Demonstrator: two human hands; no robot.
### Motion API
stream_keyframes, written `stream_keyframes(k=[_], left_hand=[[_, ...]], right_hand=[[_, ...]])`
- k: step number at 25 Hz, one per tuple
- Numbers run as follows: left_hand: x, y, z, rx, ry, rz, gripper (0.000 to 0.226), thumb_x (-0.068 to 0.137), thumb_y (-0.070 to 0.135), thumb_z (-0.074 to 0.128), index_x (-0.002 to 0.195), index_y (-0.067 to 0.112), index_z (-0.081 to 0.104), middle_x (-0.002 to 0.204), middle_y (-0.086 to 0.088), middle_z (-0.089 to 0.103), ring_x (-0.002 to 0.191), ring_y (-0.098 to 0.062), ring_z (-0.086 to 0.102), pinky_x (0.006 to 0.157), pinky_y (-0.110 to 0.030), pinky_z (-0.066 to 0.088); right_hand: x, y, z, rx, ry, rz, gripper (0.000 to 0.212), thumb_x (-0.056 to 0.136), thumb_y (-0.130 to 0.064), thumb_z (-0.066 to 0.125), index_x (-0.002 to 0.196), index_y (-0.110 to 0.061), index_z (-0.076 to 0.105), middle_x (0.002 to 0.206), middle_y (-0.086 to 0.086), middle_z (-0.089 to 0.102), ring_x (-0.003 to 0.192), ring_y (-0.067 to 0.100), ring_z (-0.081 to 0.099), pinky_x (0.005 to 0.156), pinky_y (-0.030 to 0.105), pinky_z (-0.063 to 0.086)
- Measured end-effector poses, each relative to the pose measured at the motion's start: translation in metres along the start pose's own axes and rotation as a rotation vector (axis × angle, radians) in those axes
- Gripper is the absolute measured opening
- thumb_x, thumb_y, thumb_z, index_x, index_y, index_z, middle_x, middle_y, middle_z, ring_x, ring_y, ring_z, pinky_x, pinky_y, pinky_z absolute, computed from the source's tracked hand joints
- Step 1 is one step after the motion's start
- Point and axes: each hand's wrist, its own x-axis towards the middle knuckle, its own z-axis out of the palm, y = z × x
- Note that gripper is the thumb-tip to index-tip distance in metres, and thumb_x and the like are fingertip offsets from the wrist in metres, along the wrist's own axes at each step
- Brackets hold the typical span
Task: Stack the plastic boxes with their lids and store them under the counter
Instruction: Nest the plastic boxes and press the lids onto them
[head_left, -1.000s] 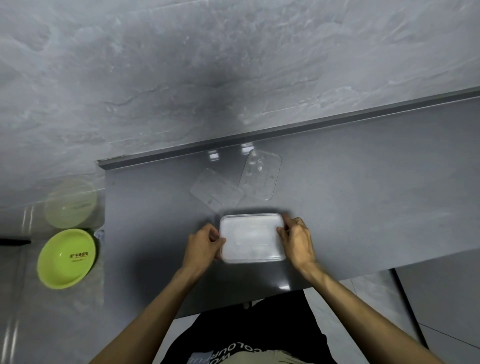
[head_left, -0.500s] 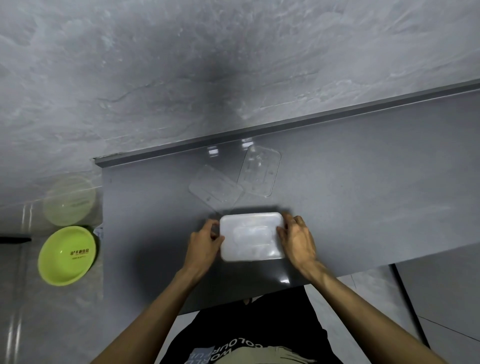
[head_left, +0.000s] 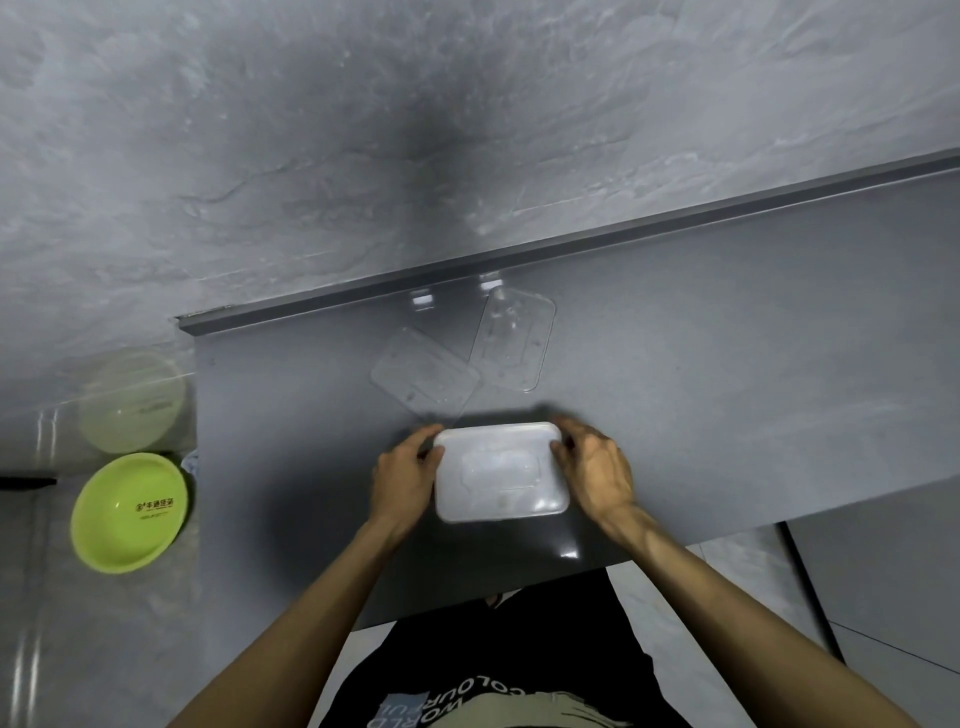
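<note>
Left grip (head_left: 402, 480) and right grip (head_left: 597, 480) clasp opposite short ends of the plastic box (head_left: 501, 473) near the tabletop's (head_left: 727, 415) front edge, likely squaring it for lifting. Behind it, one clear lid (head_left: 423, 376) and a second lid (head_left: 514, 343) lie within reach.

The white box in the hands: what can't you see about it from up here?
Head view, the plastic box: it is seen from straight above, so how many boxes are stacked and what is inside stay hidden by its milky top.
The left hand and the right hand: their grip under the box sides is covered by the hands themselves.
Space under the counter: hidden by the counter's own top.
</note>
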Motion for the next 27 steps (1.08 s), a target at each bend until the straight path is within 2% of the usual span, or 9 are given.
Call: stream_keyframes(k=[4,6,14,16,18,20,23,25,27], left_hand=[[0.012,0.003,0.000,-0.125,0.020,-0.154,0.022,0.090,0.025,0.061,0.110,0.022,0.070,0.110,-0.001,0.072,0.096,-0.024,0.068,0.085,-0.047,0.057],[0.016,0.005,0.000,-0.120,0.030,-0.172,0.017,0.089,0.026,0.063,0.102,0.021,0.072,0.102,-0.001,0.074,0.089,-0.023,0.070,0.081,-0.048,0.059],[0.020,0.007,-0.005,-0.159,-0.037,-0.188,0.009,0.087,0.024,0.067,0.093,0.024,0.073,0.094,0.003,0.074,0.085,-0.020,0.071,0.076,-0.044,0.060],[0.033,0.007,-0.013,-0.141,-0.056,-0.161,0.010,0.086,0.029,0.068,0.095,0.026,0.072,0.094,0.002,0.074,0.089,-0.020,0.070,0.080,-0.042,0.059],[0.060,0.004,-0.025,-0.146,-0.013,-0.162,0.029,0.084,0.027,0.071,0.110,0.016,0.067,0.106,-0.007,0.072,0.100,-0.025,0.067,0.087,-0.038,0.055],[0.097,0.002,-0.036,-0.067,0.026,-0.183,0.058,0.076,0.023,0.079,0.126,0.007,0.054,0.123,-0.016,0.062,0.112,-0.033,0.060,0.092,-0.038,0.051],[0.139,-0.004,-0.038,0.372,0.013,-0.214,0.093,0.063,0.039,0.085,0.137,0.006,0.038,0.137,-0.021,0.046,0.125,-0.041,0.045,0.103,-0.052,0.043],[0.152,-0.008,-0.031,0.557,-0.001,-0.203,0.102,0.061,0.045,0.085,0.140,0.007,0.031,0.141,-0.022,0.039,0.126,-0.043,0.039,0.103,-0.054,0.040],[0.161,-0.010,-0.027,0.561,-0.003,-0.193,0.103,0.061,0.039,0.086,0.141,0.008,0.029,0.141,-0.024,0.037,0.127,-0.045,0.038,0.102,-0.056,0.040]], right_hand=[[0.003,-0.001,0.001,0.004,0.000,-0.028,0.033,0.094,-0.025,0.053,0.127,-0.021,0.056,0.122,0.009,0.066,0.108,0.032,0.062,0.088,0.037,0.051],[0.004,-0.002,0.000,0.009,-0.001,-0.028,0.030,0.094,-0.025,0.053,0.123,-0.022,0.057,0.119,0.009,0.067,0.106,0.032,0.063,0.085,0.037,0.051],[0.009,0.000,-0.004,0.014,-0.059,-0.009,0.033,0.093,-0.030,0.053,0.126,-0.026,0.056,0.123,0.007,0.064,0.108,0.031,0.062,0.089,0.038,0.051],[0.013,0.000,-0.007,0.001,-0.082,-0.004,0.034,0.094,-0.033,0.052,0.127,-0.026,0.056,0.126,0.007,0.062,0.109,0.031,0.061,0.090,0.039,0.051],[0.018,-0.002,-0.010,-0.006,-0.083,-0.003,0.038,0.094,-0.036,0.051,0.130,-0.024,0.054,0.131,0.008,0.057,0.111,0.031,0.060,0.091,0.041,0.051],[0.023,-0.004,-0.010,0.009,-0.088,-0.008,0.042,0.095,-0.036,0.051,0.134,-0.020,0.051,0.135,0.010,0.052,0.115,0.032,0.057,0.096,0.042,0.049],[0.026,-0.008,-0.011,0.044,-0.099,-0.011,0.046,0.095,-0.034,0.053,0.137,-0.020,0.046,0.140,0.010,0.046,0.122,0.030,0.052,0.101,0.041,0.046],[0.028,-0.008,-0.011,0.050,-0.100,0.001,0.047,0.094,-0.035,0.053,0.138,-0.020,0.045,0.141,0.010,0.045,0.124,0.031,0.051,0.103,0.041,0.045],[0.027,-0.004,-0.012,0.040,-0.098,0.010,0.048,0.095,-0.035,0.053,0.138,-0.018,0.045,0.141,0.011,0.044,0.124,0.031,0.050,0.104,0.040,0.044]])
